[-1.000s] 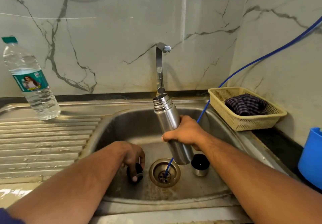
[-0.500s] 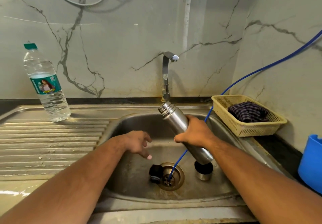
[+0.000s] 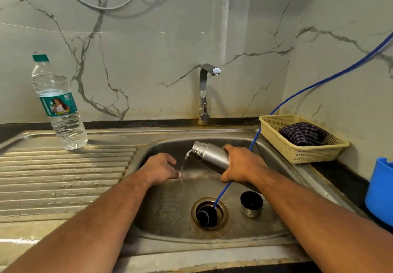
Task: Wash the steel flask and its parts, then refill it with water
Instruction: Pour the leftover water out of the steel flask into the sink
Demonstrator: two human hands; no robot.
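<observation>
A steel sink (image 3: 165, 213) fills the lower centre of the frame, seen from above. The right hand (image 3: 240, 164) wraps around the body of a steel flask (image 3: 209, 155). The flask is held tipped over the basin at centre, its open mouth pointing left and down. A thin stream of water (image 3: 184, 164) runs from the mouth. The left hand (image 3: 161, 168), fingers loosely spread and holding nothing, sits just left of the stream, thumb tip at the water.

Lower down, a black stopper (image 3: 207, 215) sits in the drain (image 3: 195, 206). A steel cup (image 3: 251, 204) stands upright just right of it on the sink floor. A blue hose (image 3: 319, 84) comes in from the upper right, passes behind the right hand and ends in the drain beside the stopper.

A tap (image 3: 204, 94) rises against the back wall at centre. At left, a plastic water bottle (image 3: 59, 107) stands at the back of the ribbed draining board (image 3: 63, 172). At right, a yellow basket (image 3: 297, 155) holds a checked cloth (image 3: 302, 133). A blue tub (image 3: 380, 189) is cut off by the right edge.
</observation>
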